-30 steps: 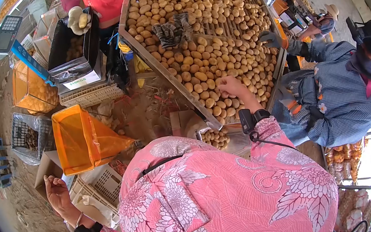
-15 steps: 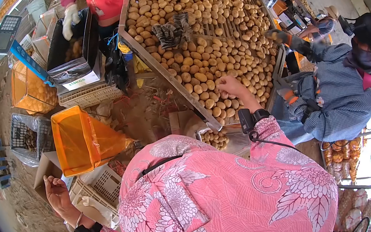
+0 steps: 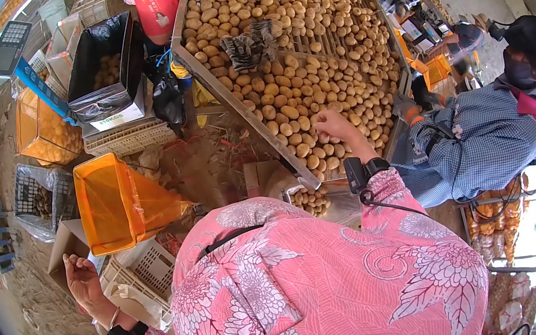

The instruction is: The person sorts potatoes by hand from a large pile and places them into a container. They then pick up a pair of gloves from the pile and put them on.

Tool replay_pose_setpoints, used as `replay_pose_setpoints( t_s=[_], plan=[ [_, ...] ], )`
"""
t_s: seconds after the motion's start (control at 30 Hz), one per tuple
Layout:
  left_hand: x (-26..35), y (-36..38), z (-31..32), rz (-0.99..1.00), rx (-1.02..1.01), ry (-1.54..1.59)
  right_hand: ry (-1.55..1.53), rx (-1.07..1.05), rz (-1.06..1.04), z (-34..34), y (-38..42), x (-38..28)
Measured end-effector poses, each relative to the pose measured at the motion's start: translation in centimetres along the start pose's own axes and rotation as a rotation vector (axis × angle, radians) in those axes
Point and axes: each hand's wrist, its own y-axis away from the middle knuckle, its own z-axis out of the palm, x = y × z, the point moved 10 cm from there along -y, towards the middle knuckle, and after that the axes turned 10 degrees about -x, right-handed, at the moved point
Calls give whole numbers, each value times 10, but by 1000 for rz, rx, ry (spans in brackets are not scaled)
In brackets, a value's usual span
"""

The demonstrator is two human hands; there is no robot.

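Observation:
On the slatted sorting table (image 3: pixel 243 114), many potatoes (image 3: pixel 280 89) lie spread out. My right hand (image 3: pixel 333 126) rests over the near end of the pile with its fingers curled down at the potatoes; whether it grips one is hidden. Away at the lower left, my left hand (image 3: pixel 82 277) is raised above the edge of a cardboard box (image 3: pixel 66 247), its fingers bent and its fingertips near one another; nothing clear shows in it. A pair of dark striped gloves (image 3: pixel 250 47) lies on the potatoes.
An orange mesh bag on a frame (image 3: pixel 104 206) stands left of my body. Behind it are a black-lined box (image 3: pixel 102 71), a blue-posted scale (image 3: pixel 8 50) and crates. A co-worker in checked blue (image 3: pixel 478 136) stands at the right; others stand across the table.
The co-worker at the right has drawn the raised gloved hand down and turned. The white-gloved person has moved a hand from the black-lined box to the table's edge. My hands have barely moved.

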Motion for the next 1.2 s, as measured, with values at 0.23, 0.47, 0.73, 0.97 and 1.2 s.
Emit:
replay_pose_setpoints(
  t_s=[0.23,0.47,0.73,0.97,1.2],
  plan=[
    [1,-2,2,5,3,-6,-18,-6,-29,0,-7,6],
    [2,-5,7,1,-27,1,-12,-5,-21,-1,-8,5],
    [4,-7,3,1,-1,-30,-38,-14,-18,0,-7,5],
    [2,-8,4,-16,-23,-2,-51,-8,25,4,2,-4],
    [0,-6,10,-5,-25,-13,-53,-17,29,11,0,1]
  ],
)
